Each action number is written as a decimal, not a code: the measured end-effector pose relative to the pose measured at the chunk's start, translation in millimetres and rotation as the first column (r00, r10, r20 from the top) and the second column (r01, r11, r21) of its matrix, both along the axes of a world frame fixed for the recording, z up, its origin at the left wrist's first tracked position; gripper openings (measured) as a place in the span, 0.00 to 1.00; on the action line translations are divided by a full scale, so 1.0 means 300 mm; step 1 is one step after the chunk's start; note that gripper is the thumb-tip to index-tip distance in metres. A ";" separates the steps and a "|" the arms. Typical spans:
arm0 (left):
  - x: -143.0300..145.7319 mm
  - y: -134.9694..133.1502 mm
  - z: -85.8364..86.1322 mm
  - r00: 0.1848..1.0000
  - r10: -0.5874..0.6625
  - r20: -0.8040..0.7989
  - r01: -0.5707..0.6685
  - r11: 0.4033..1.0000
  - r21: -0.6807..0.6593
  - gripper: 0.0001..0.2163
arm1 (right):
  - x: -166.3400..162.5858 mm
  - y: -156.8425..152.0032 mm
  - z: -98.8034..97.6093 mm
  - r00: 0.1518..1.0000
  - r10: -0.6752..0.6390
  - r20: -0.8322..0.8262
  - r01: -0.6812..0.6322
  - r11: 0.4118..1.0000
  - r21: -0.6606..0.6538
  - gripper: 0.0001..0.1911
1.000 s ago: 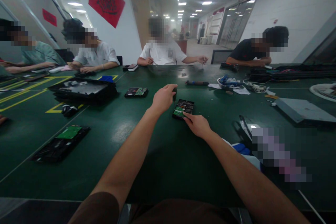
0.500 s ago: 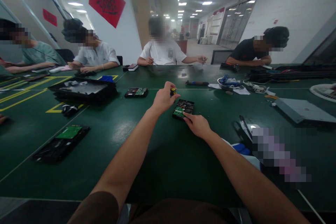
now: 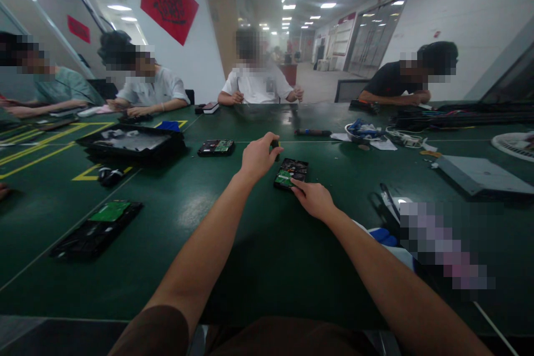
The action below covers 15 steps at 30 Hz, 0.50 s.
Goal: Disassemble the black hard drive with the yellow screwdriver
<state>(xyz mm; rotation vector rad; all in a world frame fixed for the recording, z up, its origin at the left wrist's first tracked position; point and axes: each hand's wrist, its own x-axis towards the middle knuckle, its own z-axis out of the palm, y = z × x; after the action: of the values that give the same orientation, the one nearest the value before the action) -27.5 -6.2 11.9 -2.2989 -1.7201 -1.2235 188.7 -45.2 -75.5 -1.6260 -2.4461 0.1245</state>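
Observation:
My left hand (image 3: 259, 157) is closed, with a small dark object (image 3: 276, 146) showing a bit of yellow pinched between thumb and fingers. It hovers just beyond and to the left of a hard drive (image 3: 297, 168), whose black case and green circuit board face up on the table. At the drive's near right corner, my right hand (image 3: 315, 197) grips the edge, fingertips on the green board. Another hard drive (image 3: 217, 147) lies farther off to the left. A longer black unit with a green board (image 3: 110, 211) rests at the near left.
A black tray (image 3: 133, 144) with white scraps stands at the left. Around the right side are a dark pen-like tool (image 3: 312, 132), a bowl of blue material (image 3: 361, 130), a grey metal box (image 3: 486, 175) and a blue-and-white glove (image 3: 384, 237). Several people sit along the far side.
My left hand has turned slightly, and the small object shows less of its yellow. My right hand and the hard drive stay put. The person opposite has drawn one hand inward.

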 end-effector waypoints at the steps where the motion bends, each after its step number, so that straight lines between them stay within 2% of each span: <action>1: 0.003 -0.003 0.001 1.000 0.019 0.007 -0.019 1.000 -0.012 0.15 | 0.000 0.001 -0.001 1.000 0.002 -0.004 -0.002 1.000 0.001 0.27; 4: 0.010 -0.006 -0.001 0.998 0.025 0.054 -0.023 0.999 -0.031 0.17 | 0.001 0.002 -0.003 1.000 0.008 -0.015 -0.008 1.000 0.012 0.26; 10: 0.014 0.006 -0.015 0.981 -0.100 0.168 0.102 0.995 0.001 0.14 | -0.001 -0.002 -0.004 1.000 -0.002 -0.006 0.002 1.000 0.016 0.26; 15: 0.010 0.009 -0.009 0.980 -0.174 0.100 0.170 0.984 0.050 0.10 | -0.001 -0.003 0.002 1.000 0.005 -0.005 -0.005 1.000 0.022 0.26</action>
<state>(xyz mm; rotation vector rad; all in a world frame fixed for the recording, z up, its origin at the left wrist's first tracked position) -24.3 -3.4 9.3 -2.4444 -1.5353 -1.4179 188.5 -46.1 -74.9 -1.6092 -2.4391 0.1014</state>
